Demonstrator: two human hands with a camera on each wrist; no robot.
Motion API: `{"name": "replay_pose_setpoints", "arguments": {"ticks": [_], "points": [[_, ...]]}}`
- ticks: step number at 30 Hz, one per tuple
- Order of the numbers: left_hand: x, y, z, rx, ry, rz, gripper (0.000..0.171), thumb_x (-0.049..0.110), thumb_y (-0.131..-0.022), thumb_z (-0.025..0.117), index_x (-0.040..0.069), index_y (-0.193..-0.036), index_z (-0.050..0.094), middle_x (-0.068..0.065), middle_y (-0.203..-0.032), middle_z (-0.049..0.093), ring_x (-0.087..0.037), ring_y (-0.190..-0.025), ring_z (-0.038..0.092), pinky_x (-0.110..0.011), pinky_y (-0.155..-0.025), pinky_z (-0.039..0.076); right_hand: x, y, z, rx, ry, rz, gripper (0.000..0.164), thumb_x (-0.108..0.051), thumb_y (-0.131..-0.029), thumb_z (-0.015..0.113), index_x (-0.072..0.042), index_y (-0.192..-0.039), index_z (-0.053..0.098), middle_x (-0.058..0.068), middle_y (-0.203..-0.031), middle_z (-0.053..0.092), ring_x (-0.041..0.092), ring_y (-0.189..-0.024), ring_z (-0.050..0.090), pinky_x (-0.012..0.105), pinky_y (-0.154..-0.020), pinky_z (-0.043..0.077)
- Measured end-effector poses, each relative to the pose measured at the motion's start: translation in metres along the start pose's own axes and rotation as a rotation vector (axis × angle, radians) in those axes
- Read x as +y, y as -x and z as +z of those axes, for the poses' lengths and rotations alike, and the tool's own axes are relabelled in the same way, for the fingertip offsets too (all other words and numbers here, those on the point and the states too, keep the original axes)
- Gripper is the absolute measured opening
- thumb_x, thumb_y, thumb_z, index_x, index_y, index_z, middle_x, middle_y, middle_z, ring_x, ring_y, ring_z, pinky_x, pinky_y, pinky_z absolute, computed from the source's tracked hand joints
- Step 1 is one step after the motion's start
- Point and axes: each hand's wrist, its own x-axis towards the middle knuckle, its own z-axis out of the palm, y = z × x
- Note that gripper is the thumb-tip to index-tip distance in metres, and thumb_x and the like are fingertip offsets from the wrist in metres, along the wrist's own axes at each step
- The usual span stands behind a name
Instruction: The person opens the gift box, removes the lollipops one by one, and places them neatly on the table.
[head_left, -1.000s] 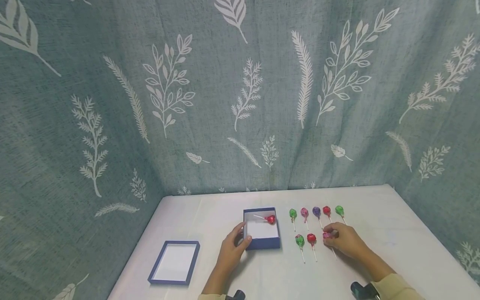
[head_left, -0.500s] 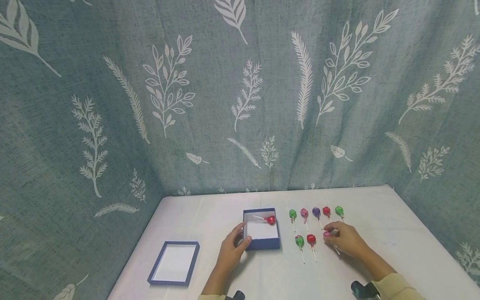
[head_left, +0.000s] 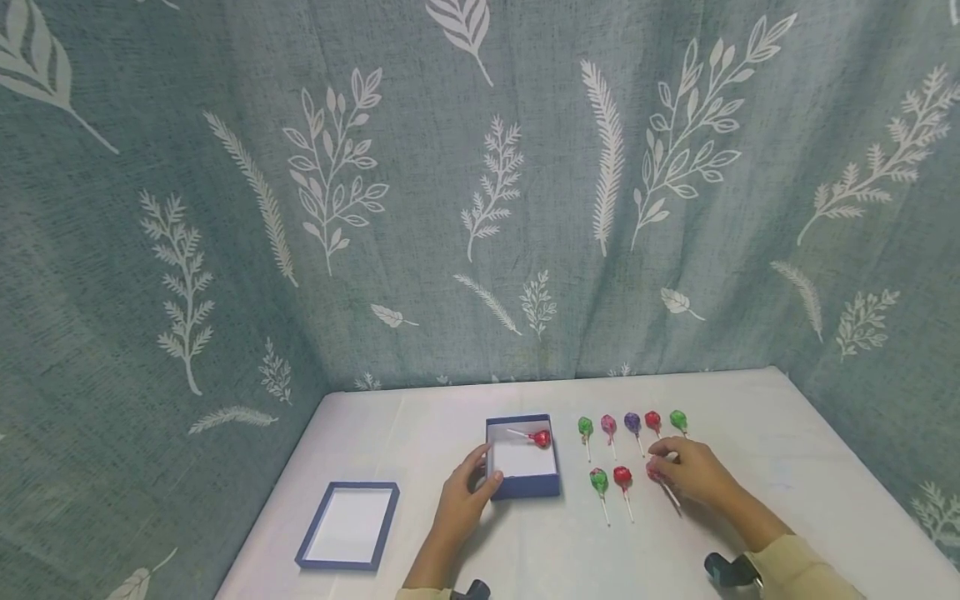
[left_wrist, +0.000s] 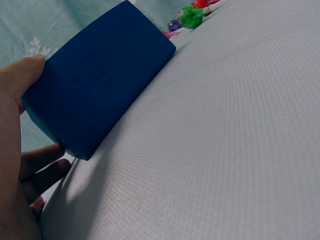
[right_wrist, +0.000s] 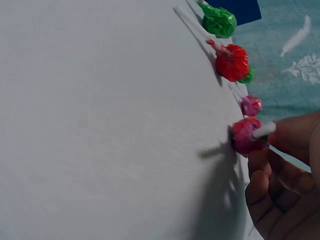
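Note:
My left hand [head_left: 461,500] holds the near left corner of a blue open box [head_left: 527,487], thumb at the front wall and fingers along the left side. Inside the box, against its white bottom, lies a red lollipop [head_left: 540,438]. On the right, my right hand [head_left: 690,473] pinches a pink lollipop [right_wrist: 245,137] by its wrapped head, and the white stick points toward the near right. In the right wrist view that stick angles up over the head. Beside it in the near row lie a red lollipop [head_left: 622,477] and a green one [head_left: 598,481].
A far row of several lollipops runs from a green one [head_left: 586,427] past a purple one [head_left: 633,423] to another green one [head_left: 678,420]. At the left lies the blue-rimmed lid [head_left: 345,525], white inside up. Leaf-patterned curtain [head_left: 420,350] borders the white table.
The pink lollipop's stick has swung to the right in my right hand, with the fingers shifting slightly around the head. My left hand and the box have stayed in place.

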Motion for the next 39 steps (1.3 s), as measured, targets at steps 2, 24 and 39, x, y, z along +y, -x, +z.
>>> {"name": "replay_pose_setpoints", "arguments": {"ticks": [2,24,39], "points": [[0.000,0.000,0.000,0.003,-0.005,-0.002,0.054,0.045,-0.092,0.064,0.030,-0.141,0.051,-0.006,-0.137,0.057,-0.032,-0.131,0.046,-0.063,-0.107,0.028,-0.001,-0.001,-0.003,0.002,0.007,-0.001,0.022,-0.015,-0.096,0.061,-0.003,-0.113,0.066,0.009,-0.104,0.066,0.020,-0.085,0.060,0.039,-0.072,0.056],[0.000,0.001,-0.002,-0.009,0.012,0.008,0.054,0.046,-0.091,0.065,0.029,-0.141,0.051,-0.007,-0.136,0.057,-0.033,-0.131,0.046,-0.063,-0.108,0.027,-0.053,-0.031,-0.010,-0.093,0.188,-0.279,0.015,-0.013,-0.091,0.068,-0.007,-0.104,0.071,-0.002,-0.094,0.066,0.017,-0.083,0.059,0.041,-0.078,0.055],[-0.001,0.000,-0.003,-0.015,0.019,0.002,0.055,0.047,-0.091,0.064,0.030,-0.141,0.051,-0.007,-0.136,0.057,-0.033,-0.130,0.047,-0.062,-0.108,0.028,-0.123,-0.056,0.021,-0.179,0.346,-0.485,0.017,-0.019,-0.091,0.069,-0.012,-0.107,0.072,-0.007,-0.097,0.065,0.016,-0.096,0.063,0.039,-0.087,0.053]]}}
